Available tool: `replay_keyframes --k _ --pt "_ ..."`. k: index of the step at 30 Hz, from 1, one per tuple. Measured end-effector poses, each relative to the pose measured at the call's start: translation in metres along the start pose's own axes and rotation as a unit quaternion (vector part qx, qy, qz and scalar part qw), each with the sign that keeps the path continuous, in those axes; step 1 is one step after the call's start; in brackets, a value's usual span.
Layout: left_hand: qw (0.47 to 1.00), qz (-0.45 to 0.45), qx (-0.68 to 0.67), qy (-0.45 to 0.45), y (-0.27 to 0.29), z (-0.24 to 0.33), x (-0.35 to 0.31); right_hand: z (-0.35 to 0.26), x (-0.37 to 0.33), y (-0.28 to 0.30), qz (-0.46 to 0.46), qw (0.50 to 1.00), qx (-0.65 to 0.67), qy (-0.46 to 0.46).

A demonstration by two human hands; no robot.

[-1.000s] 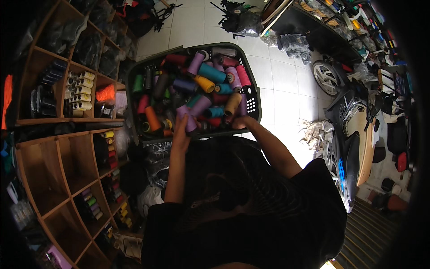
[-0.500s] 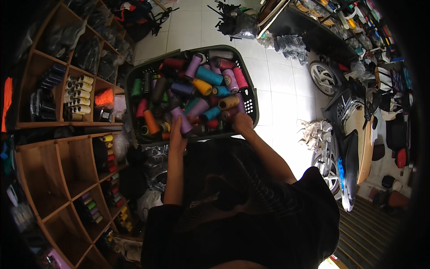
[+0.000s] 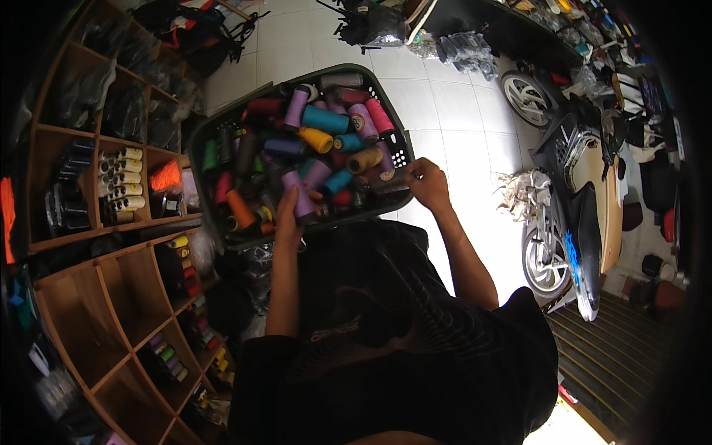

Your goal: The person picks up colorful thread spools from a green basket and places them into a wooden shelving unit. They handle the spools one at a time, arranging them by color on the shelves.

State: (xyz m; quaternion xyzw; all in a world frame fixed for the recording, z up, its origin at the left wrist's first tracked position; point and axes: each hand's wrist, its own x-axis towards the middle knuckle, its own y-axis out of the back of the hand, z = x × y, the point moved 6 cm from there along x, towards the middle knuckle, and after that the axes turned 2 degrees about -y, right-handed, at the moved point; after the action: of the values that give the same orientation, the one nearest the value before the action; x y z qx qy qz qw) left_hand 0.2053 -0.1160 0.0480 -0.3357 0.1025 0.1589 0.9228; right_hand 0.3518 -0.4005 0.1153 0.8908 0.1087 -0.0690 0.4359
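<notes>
A dark green plastic basket (image 3: 194, 159) full of thread spools in many colours is in front of me. My left hand (image 3: 288, 215), at the basket's near side, is closed around a purple thread spool (image 3: 297, 194). At the right rim, my right hand (image 3: 430, 185) is closed, its fingertips on the end of a dark thread spool (image 3: 391, 181), which is blurred. Near these lie a tan spool (image 3: 365, 160), a yellow spool (image 3: 315, 139), a teal spool (image 3: 325, 120) and an orange spool (image 3: 239, 209).
Wooden cubby shelves (image 3: 119, 252) stand on the left, some compartments holding spools and plastic bags. A motorcycle (image 3: 571, 193) is parked on the right, beside a slatted metal grate (image 3: 608, 371). Plastic bags (image 3: 467, 53) lie on the white tiled floor (image 3: 460, 111).
My right hand has moved right and up, to just outside the basket's rim, with the dark spool at its fingertips. The basket and left hand appear slightly further left in view.
</notes>
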Motion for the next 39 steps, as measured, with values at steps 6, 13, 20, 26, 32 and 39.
replay_keyframes --k 6,13,20,26,32,39 --pt "0.996 -0.061 0.069 0.002 -0.031 0.007 0.007 0.021 0.001 -0.006 -0.048 0.949 0.306 -0.06" --pt "0.982 0.008 0.186 0.017 -0.044 0.003 0.025 -0.002 -0.017 -0.028 -0.065 0.902 0.417 -0.095" --pt "0.99 0.03 0.134 -0.003 -0.048 0.001 0.026 -0.021 -0.032 -0.06 -0.12 0.896 0.426 -0.036" --pt "0.988 0.05 0.146 -0.015 -0.051 0.016 0.014 -0.027 -0.032 -0.058 -0.134 0.954 0.267 0.03" --pt "0.979 0.027 0.191 -0.059 -0.064 0.023 0.009 -0.051 -0.039 -0.055 -0.06 0.956 0.104 0.268" --pt "0.977 0.0 0.2 -0.074 -0.078 0.032 0.006 -0.06 -0.048 -0.065 -0.113 0.962 0.172 0.179"
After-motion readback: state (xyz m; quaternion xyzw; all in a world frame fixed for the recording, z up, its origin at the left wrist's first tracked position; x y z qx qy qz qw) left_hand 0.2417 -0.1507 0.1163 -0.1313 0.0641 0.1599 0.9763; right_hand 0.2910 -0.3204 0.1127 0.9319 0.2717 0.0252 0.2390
